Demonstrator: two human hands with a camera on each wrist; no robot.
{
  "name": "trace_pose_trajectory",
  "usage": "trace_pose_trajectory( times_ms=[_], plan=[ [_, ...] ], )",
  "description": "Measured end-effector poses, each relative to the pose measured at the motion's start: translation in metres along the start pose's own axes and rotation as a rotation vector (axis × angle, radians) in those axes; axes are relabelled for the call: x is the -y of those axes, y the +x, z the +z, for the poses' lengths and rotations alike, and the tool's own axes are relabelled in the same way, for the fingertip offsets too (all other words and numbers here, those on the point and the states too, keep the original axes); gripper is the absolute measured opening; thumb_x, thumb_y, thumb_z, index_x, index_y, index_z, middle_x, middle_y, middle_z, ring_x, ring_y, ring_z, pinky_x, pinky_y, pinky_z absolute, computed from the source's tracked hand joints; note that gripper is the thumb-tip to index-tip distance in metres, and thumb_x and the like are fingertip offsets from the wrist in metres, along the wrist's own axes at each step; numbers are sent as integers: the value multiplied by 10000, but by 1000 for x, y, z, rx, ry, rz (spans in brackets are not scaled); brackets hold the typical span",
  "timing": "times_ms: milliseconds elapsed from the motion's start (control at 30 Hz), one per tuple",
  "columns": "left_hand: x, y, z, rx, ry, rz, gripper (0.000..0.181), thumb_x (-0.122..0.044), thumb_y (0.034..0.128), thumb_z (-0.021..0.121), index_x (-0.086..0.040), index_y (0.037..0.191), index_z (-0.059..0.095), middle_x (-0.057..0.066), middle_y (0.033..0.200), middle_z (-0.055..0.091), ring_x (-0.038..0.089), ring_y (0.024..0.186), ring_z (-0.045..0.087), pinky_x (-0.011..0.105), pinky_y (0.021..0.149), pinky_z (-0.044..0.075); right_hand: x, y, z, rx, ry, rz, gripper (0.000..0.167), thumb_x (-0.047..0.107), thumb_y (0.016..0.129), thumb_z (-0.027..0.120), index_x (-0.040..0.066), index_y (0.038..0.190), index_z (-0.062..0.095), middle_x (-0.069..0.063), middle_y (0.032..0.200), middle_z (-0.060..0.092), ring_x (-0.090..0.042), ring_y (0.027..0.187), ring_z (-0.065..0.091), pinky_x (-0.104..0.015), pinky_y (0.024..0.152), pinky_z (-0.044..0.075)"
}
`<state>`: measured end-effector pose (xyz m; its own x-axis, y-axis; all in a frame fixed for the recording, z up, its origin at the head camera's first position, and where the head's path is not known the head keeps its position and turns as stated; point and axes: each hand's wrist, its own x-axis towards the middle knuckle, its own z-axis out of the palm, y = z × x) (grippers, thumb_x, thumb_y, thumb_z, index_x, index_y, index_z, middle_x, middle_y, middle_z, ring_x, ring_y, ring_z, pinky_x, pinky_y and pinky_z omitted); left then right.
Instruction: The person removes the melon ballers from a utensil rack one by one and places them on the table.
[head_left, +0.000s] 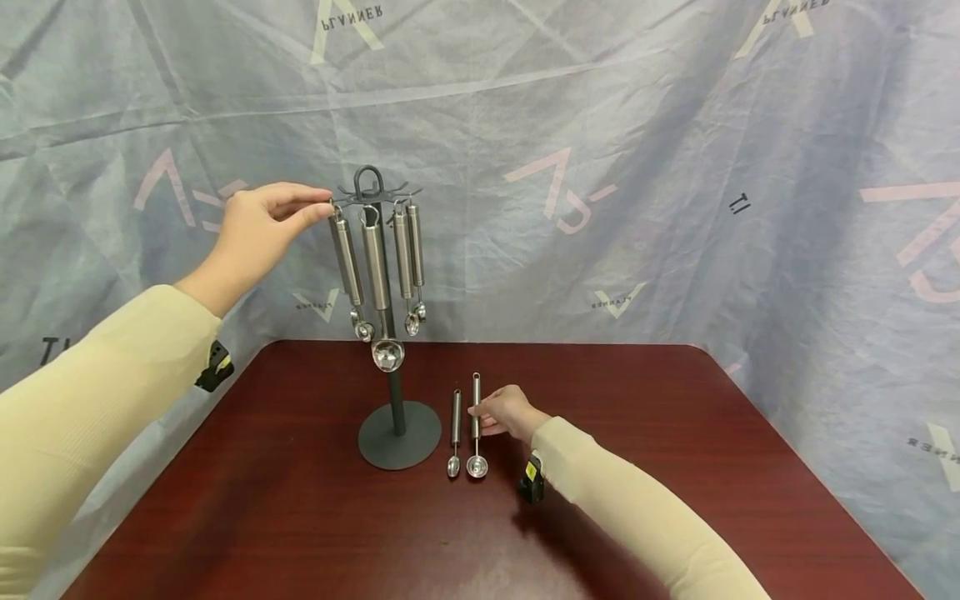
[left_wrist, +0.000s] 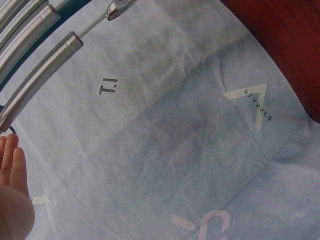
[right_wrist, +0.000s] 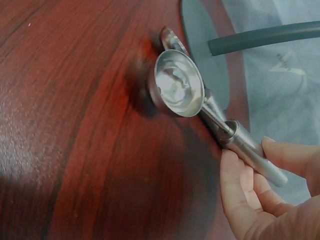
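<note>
A dark metal stand (head_left: 398, 383) holds several steel spoons by their handle ends, among them a large round-bowled spoon (head_left: 388, 354). My left hand (head_left: 251, 229) pinches the left hook end of the stand with thumb and fingertips, by the top of a tilted spoon handle (head_left: 347, 258). In the left wrist view the fingertips are beside that handle's end (left_wrist: 40, 82); the thumb is hidden. At the table's middle my right hand (head_left: 507, 411) holds a round-bowled spoon (right_wrist: 177, 82) by its handle, thumb on one side and fingers on the other. A smaller spoon (head_left: 454, 433) lies left of it.
The stand's round base (head_left: 399, 458) sits on the dark red table (head_left: 322, 533), left of the two lower spoons. A grey printed cloth (head_left: 480, 167) hangs behind the table's far edge. Each sleeve has a small black device (head_left: 216, 367) strapped near the wrist.
</note>
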<state>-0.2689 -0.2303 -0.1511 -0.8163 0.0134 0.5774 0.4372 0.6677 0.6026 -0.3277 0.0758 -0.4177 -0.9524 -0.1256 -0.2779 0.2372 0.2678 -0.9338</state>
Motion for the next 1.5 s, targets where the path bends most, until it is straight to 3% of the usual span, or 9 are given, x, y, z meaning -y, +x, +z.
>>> trace_pose_trajectory(
  times_ms=[200, 600, 933, 1500],
  plan=[
    [-2, 0, 1, -5, -2, -3, 426, -505, 868, 670, -251, 1209, 698, -115, 1179, 699, -111, 961, 611, 235, 908, 474, -4, 4, -1, -17, -59, 34, 202, 45, 833, 750, -70, 964, 648, -121, 806, 626, -212, 702, 655, -385, 718, 601],
    [-5, 1, 4, -24, -12, 13, 429, -491, 863, 685, -219, 1194, 707, -110, 1124, 720, -138, 889, 603, 149, 820, 451, -13, 11, -4, -6, -60, 46, 304, 43, 820, 766, -109, 1044, 627, -153, 877, 620, -219, 723, 651, -363, 664, 603],
    [-4, 2, 4, -22, -16, 11, 428, -495, 865, 681, -227, 1197, 705, -106, 1151, 710, -118, 922, 613, 159, 835, 460, -10, 12, 0, -22, -101, 30, 249, 37, 803, 779, -86, 973, 646, -133, 827, 615, -174, 601, 629, -354, 630, 601],
    [-1, -1, 2, -24, -14, 1, 441, -496, 862, 682, -218, 1204, 700, -99, 1135, 718, -120, 911, 614, 167, 845, 464, -9, 12, 5, -20, -141, 43, 359, 39, 802, 783, -113, 1073, 604, -146, 829, 584, -206, 595, 655, -356, 625, 602]
  ],
)
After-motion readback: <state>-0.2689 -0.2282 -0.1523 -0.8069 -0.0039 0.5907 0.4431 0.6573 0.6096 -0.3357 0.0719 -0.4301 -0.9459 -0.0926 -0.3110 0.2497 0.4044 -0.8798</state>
